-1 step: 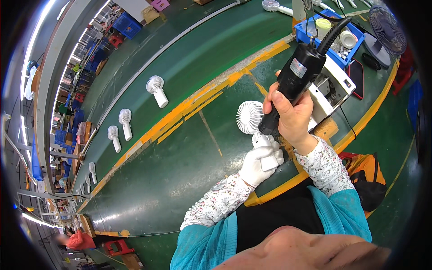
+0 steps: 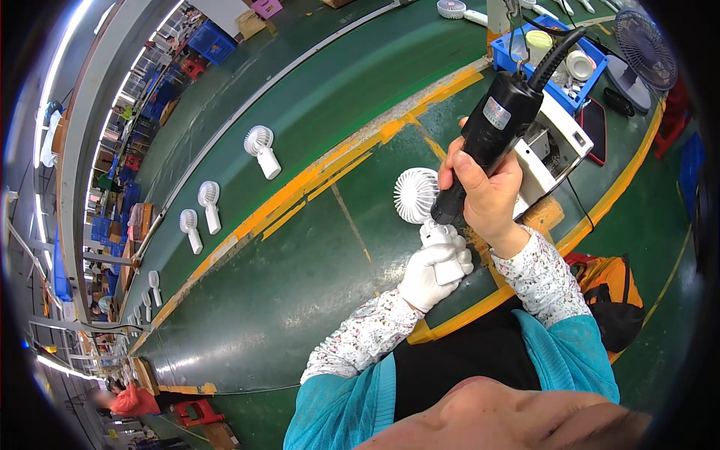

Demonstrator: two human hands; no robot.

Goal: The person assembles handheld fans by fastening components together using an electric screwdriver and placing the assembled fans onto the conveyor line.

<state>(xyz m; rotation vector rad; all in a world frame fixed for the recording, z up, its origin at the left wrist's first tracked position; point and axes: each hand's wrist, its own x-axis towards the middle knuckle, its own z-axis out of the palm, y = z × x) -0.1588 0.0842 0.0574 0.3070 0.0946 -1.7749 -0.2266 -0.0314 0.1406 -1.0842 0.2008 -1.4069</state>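
My left hand (image 2: 426, 279), in a white glove, is closed round the handle of a white handheld fan (image 2: 415, 196). The fan's round grille points away from me, toward the belt. My bare right hand (image 2: 489, 196) grips a black electric screwdriver (image 2: 495, 124), its cable running up from the top. The tool tilts down to the left, and its nose meets the fan near the neck, just above my gloved fingers. Its bit and any screw there are hidden. A white box-like device (image 2: 551, 150) with an open front stands right behind my right hand.
Several white handheld fans lie spaced along the green belt (image 2: 300, 97), one of them (image 2: 262, 152) nearest the bench. At the far right are a blue bin (image 2: 551, 60) of parts, a dark desk fan (image 2: 645, 45) and a red-edged flat device (image 2: 594, 133). Yellow tape (image 2: 465, 315) borders the bench.
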